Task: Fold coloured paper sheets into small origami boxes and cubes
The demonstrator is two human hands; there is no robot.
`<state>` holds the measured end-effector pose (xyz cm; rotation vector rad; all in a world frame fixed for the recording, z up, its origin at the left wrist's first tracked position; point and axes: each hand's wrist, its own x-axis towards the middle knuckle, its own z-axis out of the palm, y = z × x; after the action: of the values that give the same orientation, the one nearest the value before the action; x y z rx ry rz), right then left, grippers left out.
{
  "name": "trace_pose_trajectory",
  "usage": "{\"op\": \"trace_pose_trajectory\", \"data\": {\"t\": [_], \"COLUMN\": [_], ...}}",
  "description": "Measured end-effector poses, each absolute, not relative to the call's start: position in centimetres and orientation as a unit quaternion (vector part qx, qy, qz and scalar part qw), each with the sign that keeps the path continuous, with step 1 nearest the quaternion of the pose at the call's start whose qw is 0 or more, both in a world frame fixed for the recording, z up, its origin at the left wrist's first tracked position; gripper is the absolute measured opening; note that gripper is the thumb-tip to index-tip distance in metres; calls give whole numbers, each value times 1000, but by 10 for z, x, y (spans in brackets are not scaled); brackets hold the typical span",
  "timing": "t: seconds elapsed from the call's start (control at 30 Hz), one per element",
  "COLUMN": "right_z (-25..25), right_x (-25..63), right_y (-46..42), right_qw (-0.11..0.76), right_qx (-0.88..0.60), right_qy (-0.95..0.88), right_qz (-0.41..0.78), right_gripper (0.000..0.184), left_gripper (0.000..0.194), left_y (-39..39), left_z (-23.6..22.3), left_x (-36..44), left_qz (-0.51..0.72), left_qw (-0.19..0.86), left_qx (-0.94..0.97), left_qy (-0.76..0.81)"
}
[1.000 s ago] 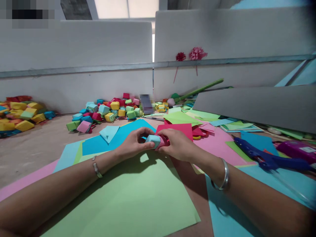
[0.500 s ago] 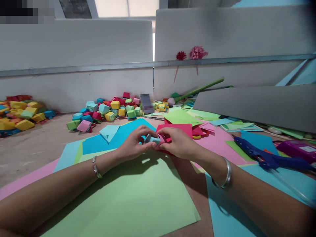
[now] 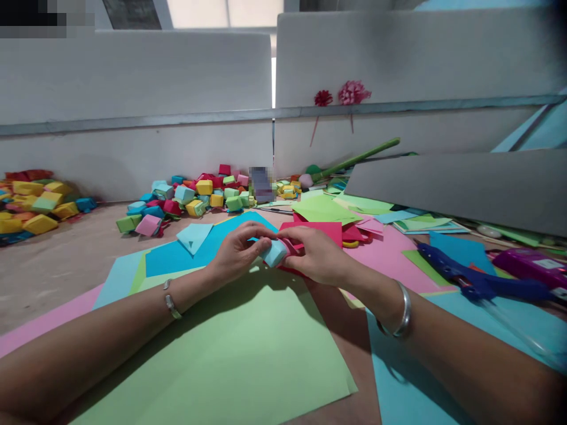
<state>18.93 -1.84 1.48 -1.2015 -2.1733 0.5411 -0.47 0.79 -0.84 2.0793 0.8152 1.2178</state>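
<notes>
Between my two hands, above a large light green sheet (image 3: 221, 348), is a small folded paper box (image 3: 275, 254) in light blue and pink. The fingertips of my left hand (image 3: 241, 248) pinch its light blue side. My right hand (image 3: 312, 252) grips the pink side, and its fingers hide part of that end. A red sheet (image 3: 325, 232) lies just behind my right hand. Beyond my left hand is a blue sheet (image 3: 168, 261) with a folded light blue piece (image 3: 195, 237) on it.
Several folded paper cubes (image 3: 183, 195) are heaped at the back, with another heap (image 3: 39, 203) at far left. A blue glue gun (image 3: 473, 277) lies at right beside a purple object (image 3: 531, 268). Behind stands a white partition (image 3: 133, 77), and a grey board (image 3: 460, 186) leans at right.
The paper box has turned and tipped between my fingers, so more of its light blue face shows. My left thumb has shifted up onto its upper edge.
</notes>
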Motion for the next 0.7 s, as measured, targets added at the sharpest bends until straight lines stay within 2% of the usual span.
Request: {"op": "trace_pose_trajectory", "data": {"t": [0.1, 0.2, 0.33, 0.43, 0.53, 0.7], "right_z": [17, 21, 25, 24, 21, 16], "right_x": [187, 185, 187, 189, 189, 187], "right_y": [-21, -23, -23, -20, -19, -17], "right_qw": [288, 306, 387, 413, 418, 414], "right_qx": [-442, -440, -405, -358, -340, -376], "right_qy": [-820, -795, -699, -637, -626, -638], "right_qz": [225, 285, 445, 544, 564, 529], "right_gripper": [27, 28, 41, 40, 38, 39], "left_gripper": [21, 31, 41, 42, 38, 32], "left_y": [9, 9, 8, 6, 4, 2], "left_z": [-10, -12, -13, -13, -12, -9], "left_x": [-3, -3, -2, 0, 1, 3], "left_qz": [460, 467, 465, 440, 422, 429], "left_qw": [318, 360, 430, 500, 550, 569], "left_qx": [767, 737, 694, 670, 647, 618], "left_qy": [316, 331, 341, 327, 317, 333]}}
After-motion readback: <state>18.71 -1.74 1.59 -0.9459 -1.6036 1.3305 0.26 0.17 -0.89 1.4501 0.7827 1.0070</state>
